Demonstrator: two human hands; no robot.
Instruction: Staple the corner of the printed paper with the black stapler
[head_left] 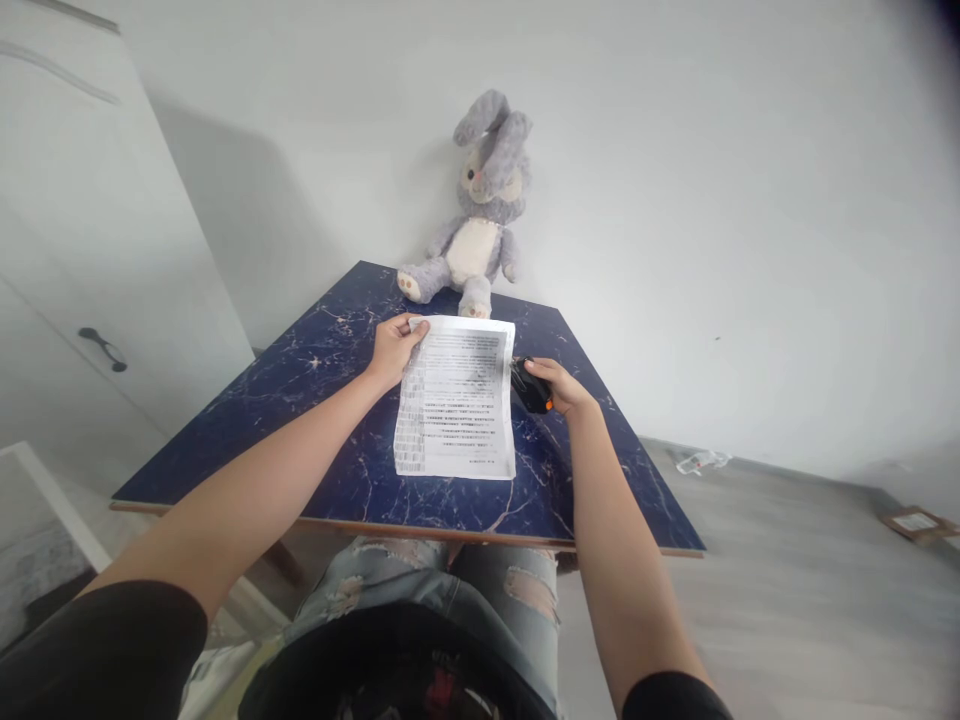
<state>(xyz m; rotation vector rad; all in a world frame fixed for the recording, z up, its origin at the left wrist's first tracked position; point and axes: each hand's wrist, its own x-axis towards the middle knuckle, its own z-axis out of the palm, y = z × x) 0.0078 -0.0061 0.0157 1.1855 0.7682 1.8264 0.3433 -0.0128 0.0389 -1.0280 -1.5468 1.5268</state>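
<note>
Blue marbled desk (300, 420): left hand (394, 350) pinches the flat, text-covered white sheet (457, 400) by its corner; right hand (564, 386) clasps a small black-orange object (531, 390).

Soft daylight, warped blurry edges

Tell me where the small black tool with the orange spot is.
Head view: the small black tool is gripped in the right hand, on the blue table just off the right edge of the printed sheet.
</note>
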